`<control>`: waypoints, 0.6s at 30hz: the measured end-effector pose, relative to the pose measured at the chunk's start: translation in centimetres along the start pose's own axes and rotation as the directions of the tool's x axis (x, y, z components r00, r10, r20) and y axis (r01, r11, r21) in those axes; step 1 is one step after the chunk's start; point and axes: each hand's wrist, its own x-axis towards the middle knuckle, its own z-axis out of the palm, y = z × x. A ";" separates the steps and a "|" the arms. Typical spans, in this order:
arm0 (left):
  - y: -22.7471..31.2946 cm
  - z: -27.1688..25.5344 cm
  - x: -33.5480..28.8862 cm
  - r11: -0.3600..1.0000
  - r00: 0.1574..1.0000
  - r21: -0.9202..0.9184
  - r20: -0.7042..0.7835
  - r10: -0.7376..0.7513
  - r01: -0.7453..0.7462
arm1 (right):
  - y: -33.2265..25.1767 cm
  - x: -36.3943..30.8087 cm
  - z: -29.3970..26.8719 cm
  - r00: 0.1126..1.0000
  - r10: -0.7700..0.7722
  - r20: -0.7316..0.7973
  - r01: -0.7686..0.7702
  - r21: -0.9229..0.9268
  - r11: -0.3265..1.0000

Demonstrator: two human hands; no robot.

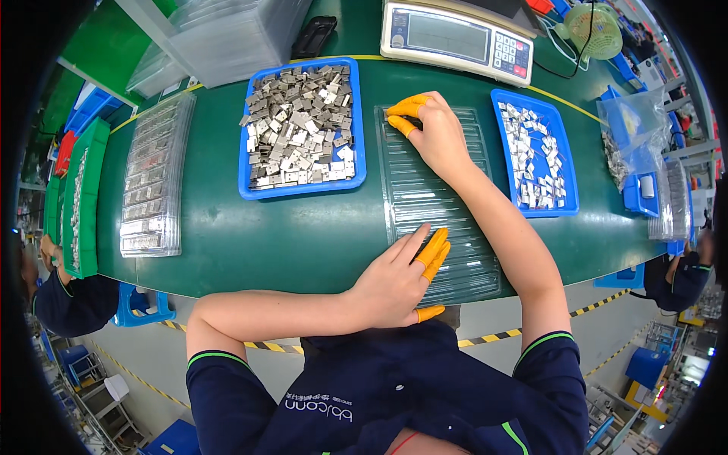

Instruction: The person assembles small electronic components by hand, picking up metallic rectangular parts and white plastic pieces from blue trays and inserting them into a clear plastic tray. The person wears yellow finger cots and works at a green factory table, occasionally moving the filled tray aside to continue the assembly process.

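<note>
A clear plastic tray (409, 178) with long ribbed slots lies on the green table in front of me. My left hand (390, 284) rests on its near part, fingers stretched out and apart, with yellow finger cots on some of them. At the tray's far left corner, my right hand (436, 133) has thumb and finger closed in a pinch, also in yellow cots. What sits between those fingertips is too small to make out. A blue bin (359, 136) heaped with small metal parts (296, 129) stands left of the tray. Right of it is a blue bin (572, 193) with white parts (531, 155).
A digital scale (447, 38) stands at the back. Filled clear trays (152, 174) are stacked at left, beside a green bin (91, 205). Stacked clear plastic boxes (227, 38) and a black holder (315, 36) are behind. A small fan (595, 30) stands back right. Other people work at both sides.
</note>
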 end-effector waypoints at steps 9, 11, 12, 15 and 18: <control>0.0 0.2 0.1 0.999 0.997 -0.017 -0.070 -0.041 0.039 | 0.6 0.5 -0.6 0.996 0.046 -0.074 -0.034 0.151 0.988; 0.2 -0.1 0.0 0.998 0.992 -0.037 -0.118 -0.049 0.045 | 0.7 1.2 -2.1 0.973 -0.038 -0.227 0.056 0.072 0.996; 0.1 -0.1 -0.2 0.999 0.996 -0.002 -0.073 -0.045 0.045 | 0.6 1.3 -2.7 0.952 -0.084 -0.296 0.097 0.031 0.995; 0.2 -0.3 0.1 0.999 0.992 0.007 -0.116 -0.051 0.052 | 1.6 1.4 -6.8 0.945 0.028 -0.325 -0.035 -0.017 0.999; 0.2 -0.7 0.1 0.998 0.978 -0.014 -0.197 -0.065 0.063 | 4.7 -0.1 -9.0 0.961 0.158 -0.227 -0.164 -0.007 0.986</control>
